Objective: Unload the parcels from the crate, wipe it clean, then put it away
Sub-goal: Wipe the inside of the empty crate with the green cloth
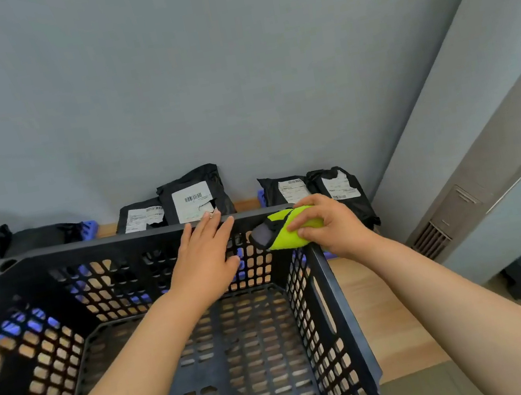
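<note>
Partly hidden | parcels [194, 196] behind crate [120, 240] rim | cloth [281, 237] within right hand [333, 222]

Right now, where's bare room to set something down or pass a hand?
Free: the crate floor, bare between its lattice walls, and the table strip between the crate's right wall and the table edge. Crowded: parcels line the wall behind the far rim; the left grip is at that rim, the right grip holds the green cloth at its far-right corner.
</note>
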{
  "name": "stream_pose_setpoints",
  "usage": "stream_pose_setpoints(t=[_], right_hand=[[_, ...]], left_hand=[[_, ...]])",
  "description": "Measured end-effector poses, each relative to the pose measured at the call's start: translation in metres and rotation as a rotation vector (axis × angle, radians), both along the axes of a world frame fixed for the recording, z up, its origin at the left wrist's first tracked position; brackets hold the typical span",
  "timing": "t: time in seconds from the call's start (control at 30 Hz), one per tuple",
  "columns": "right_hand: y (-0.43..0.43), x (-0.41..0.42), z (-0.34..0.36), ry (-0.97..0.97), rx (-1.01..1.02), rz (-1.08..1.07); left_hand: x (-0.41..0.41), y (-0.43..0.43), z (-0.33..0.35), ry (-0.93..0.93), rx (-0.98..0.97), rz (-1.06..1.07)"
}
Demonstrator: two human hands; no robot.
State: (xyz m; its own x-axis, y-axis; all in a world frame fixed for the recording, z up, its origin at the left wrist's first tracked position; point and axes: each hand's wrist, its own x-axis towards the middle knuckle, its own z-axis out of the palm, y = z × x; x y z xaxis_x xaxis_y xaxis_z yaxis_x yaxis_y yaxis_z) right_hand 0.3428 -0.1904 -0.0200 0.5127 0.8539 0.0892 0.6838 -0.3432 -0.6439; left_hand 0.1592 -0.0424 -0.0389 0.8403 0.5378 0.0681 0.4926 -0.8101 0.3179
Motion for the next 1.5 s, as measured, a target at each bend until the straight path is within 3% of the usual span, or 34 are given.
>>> stream_pose_setpoints(t=[0.23, 0.33, 0.43, 0.6, 0.83, 1.0, 1.1, 1.17, 1.33, 1.43, 1.5], right_hand=[[0.006, -0.015, 0.039, 0.381, 0.152, 0.063], [0.009, -0.025, 0.044, 0.441, 0.149, 0.123], [0.014, -0.026, 0.037, 0.376, 0.134, 0.1], [0.018, -0.036, 0.015, 0.051, 0.061, 0.119], [0.022, -0.076, 0.001, 0.136, -0.067, 0.203], [0.037, -0.084, 0.001, 0.045, -0.046, 0.029], [0.04, -0.082, -0.003, 0.127, 0.014, -0.07], [0.04, -0.083, -0.004, 0.183, 0.029, -0.081], [0.041, -0.086, -0.006, 0.276, -0.008, -0.017], [0.039, -0.078, -0.005, 0.186, -0.069, -0.03], [0.036, -0.067, 0.002, 0.068, 0.046, -0.108]], left_hand=[[0.003, -0.031, 0.023, -0.272, -0.44, -0.049], [0.005, -0.032, 0.025, -0.315, -0.606, 0.013], [-0.001, -0.028, 0.023, -0.345, -0.687, 0.097], [-0.01, -0.02, 0.02, -0.449, -0.733, 0.157], [-0.012, -0.013, 0.019, -0.512, -0.687, 0.19], [-0.012, -0.007, 0.012, -0.497, -0.508, 0.32], [-0.017, -0.004, 0.01, -0.554, -0.395, 0.463], [-0.015, -0.003, 0.008, -0.523, -0.482, 0.4], [-0.014, -0.002, 0.005, -0.369, -1.004, 0.213], [-0.015, 0.001, -0.001, -0.407, -1.065, 0.279], [-0.013, 0.001, -0.01, -0.418, -1.067, 0.362]])
